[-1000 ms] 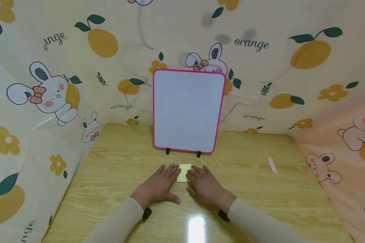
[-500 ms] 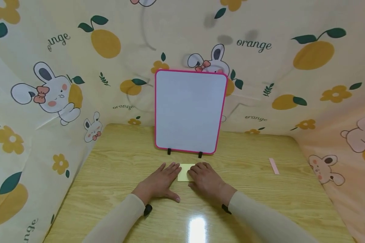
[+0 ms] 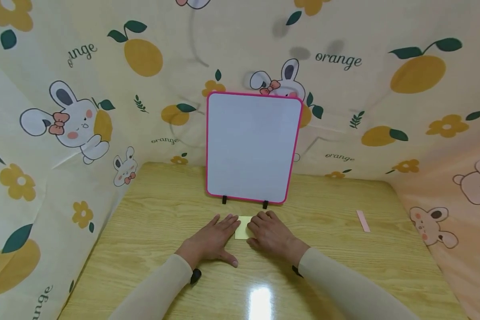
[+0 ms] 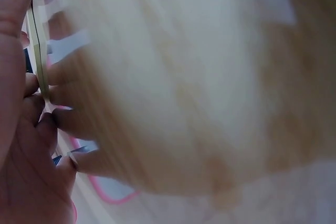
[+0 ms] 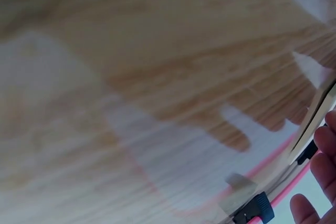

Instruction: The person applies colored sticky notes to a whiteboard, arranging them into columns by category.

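A yellow sticky note (image 3: 243, 228) lies flat on the table between the two hands, its left and right ends partly covered. The left hand (image 3: 212, 238) rests palm down with straight fingers. Its fingertips touch the note's left edge, and the thumb spreads out over the wood. From the right, the right hand (image 3: 273, 235) holds the note's other end with bent fingers, the thumb tucked low beside them. That hand covers its own grip. In the right wrist view its curled fingers (image 5: 323, 166) show only at the frame's edge.
Behind the note stands a whiteboard (image 3: 254, 149) with a pink frame on black feet (image 3: 265, 204). A pink paper strip (image 3: 363, 221) lies on the wooden table (image 3: 324, 200) to the right. Patterned cloth (image 3: 232, 44) forms the back and sides.
The right hand's fingers, nearly straight a second ago, have curled in at the note's right end. The left hand stays in place. The head view has shifted slightly.
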Motion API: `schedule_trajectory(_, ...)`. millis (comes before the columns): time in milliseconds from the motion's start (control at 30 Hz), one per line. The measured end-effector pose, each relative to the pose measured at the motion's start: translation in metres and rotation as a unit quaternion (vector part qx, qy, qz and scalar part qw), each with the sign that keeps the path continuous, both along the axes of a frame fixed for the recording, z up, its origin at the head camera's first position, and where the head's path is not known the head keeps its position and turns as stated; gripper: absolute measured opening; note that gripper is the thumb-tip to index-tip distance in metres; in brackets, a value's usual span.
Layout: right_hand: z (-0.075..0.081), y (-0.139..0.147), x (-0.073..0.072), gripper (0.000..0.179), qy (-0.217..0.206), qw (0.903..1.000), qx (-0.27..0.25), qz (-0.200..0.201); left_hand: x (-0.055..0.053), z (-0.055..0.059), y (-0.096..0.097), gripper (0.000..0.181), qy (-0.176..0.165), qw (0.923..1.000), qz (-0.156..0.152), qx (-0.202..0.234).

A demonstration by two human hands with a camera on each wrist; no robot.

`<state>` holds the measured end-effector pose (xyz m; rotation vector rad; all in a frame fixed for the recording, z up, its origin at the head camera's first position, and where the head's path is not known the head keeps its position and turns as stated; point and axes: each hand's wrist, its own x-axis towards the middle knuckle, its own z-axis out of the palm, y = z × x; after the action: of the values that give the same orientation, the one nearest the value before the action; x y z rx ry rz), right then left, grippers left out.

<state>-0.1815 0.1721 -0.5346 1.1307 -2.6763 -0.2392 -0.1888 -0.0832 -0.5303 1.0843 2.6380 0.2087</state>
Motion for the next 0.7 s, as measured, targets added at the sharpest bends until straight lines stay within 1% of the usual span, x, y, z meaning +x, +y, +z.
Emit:
schedule_trajectory(367,0.0063,0.0007,-0.0014,0.036,-0.032,0.9994,-0.007,-0.002,-0.0007,-0.0012,0.0004,0.128,-0.003,1.0000,0.004,-0.005)
schedule_trajectory(533,0.0078,0.0012,-0.0042,0.025,-0.026,0.9994,-0.020,0.010,-0.0005,-0.0003,0.0007,0.127,-0.003,1.0000,0.002,-0.004)
schedule_trajectory(633,0.0076,0.0002,-0.0046,0.019,-0.008,0.9997,-0.012,0.020,-0.0001,0.0004,0.0007,0.127,-0.008,1.0000,0.003,-0.005)
schedule_trajectory(700,0.0069,-0.0012,-0.0040,0.019,0.013,0.9996,0.003,0.026,0.0000,0.0006,0.0007,0.127,-0.010,0.9999,0.005,-0.006)
